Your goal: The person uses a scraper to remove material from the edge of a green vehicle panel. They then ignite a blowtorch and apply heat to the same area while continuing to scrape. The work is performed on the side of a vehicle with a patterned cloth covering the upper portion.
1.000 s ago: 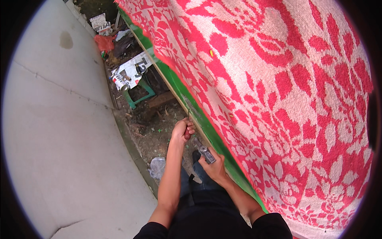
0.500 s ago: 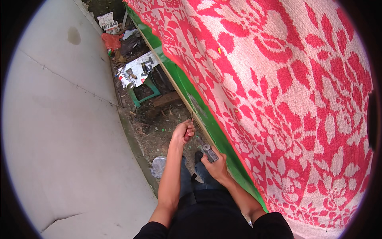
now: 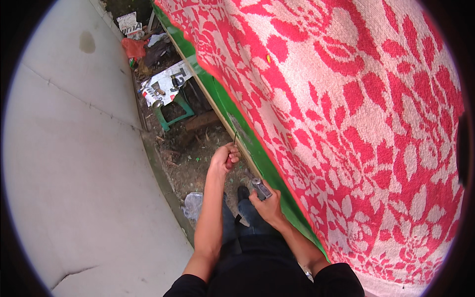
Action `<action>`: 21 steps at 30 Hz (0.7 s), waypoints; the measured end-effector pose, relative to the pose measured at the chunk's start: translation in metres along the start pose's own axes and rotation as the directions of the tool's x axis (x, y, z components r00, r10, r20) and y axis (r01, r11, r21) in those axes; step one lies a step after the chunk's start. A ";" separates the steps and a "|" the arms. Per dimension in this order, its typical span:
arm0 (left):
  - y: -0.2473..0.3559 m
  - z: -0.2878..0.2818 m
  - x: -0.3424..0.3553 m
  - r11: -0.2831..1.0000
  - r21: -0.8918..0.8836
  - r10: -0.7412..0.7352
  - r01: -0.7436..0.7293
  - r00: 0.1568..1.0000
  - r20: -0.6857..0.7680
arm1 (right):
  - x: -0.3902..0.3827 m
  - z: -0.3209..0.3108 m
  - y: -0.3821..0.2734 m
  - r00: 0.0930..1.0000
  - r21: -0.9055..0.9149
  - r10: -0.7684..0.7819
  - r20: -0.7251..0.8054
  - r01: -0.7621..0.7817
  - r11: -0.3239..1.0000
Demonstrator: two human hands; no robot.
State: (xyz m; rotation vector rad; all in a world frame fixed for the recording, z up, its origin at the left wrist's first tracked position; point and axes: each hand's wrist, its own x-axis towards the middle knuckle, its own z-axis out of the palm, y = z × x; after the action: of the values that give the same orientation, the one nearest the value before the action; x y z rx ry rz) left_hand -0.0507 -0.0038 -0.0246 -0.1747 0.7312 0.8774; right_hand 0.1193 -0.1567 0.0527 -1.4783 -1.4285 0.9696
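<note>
Short of a lettered white sheet (image 3: 163,79), left hand (image 3: 222,155) grips red-handled tool (image 3: 229,163), right hand (image 3: 269,207) clasps metal tool (image 3: 261,187)

Room between left hand (image 3: 224,156) and pale wall (image 3: 84,173); wooden edge (image 3: 216,106) blocks right

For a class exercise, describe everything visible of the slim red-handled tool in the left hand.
The slim red-handled tool has a rounded handle, mostly hidden by the curled left hand, and a thin dark shaft, seemingly metal. The shaft points up the picture toward the pale edge strip of the green panel; contact there is unclear.
</note>
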 end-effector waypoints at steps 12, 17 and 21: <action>-0.018 -0.002 0.006 0.990 0.124 0.078 -0.071 0.996 -0.050 | 0.002 0.000 0.000 1.000 0.040 0.016 -0.010 -0.016 0.999; -0.012 0.007 0.020 0.971 0.186 0.182 -0.153 0.971 -0.152 | 0.000 -0.003 0.003 0.999 0.053 0.054 0.007 -0.054 0.997; 0.004 0.013 0.025 0.966 0.183 0.197 -0.180 0.977 -0.078 | -0.001 -0.004 0.005 0.999 0.040 0.043 0.001 -0.043 0.998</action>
State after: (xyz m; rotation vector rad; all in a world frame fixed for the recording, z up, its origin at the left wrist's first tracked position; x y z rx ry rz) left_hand -0.0367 0.0201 -0.0300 0.0106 0.9216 0.9857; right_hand 0.1248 -0.1576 0.0492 -1.4854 -1.3746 1.0187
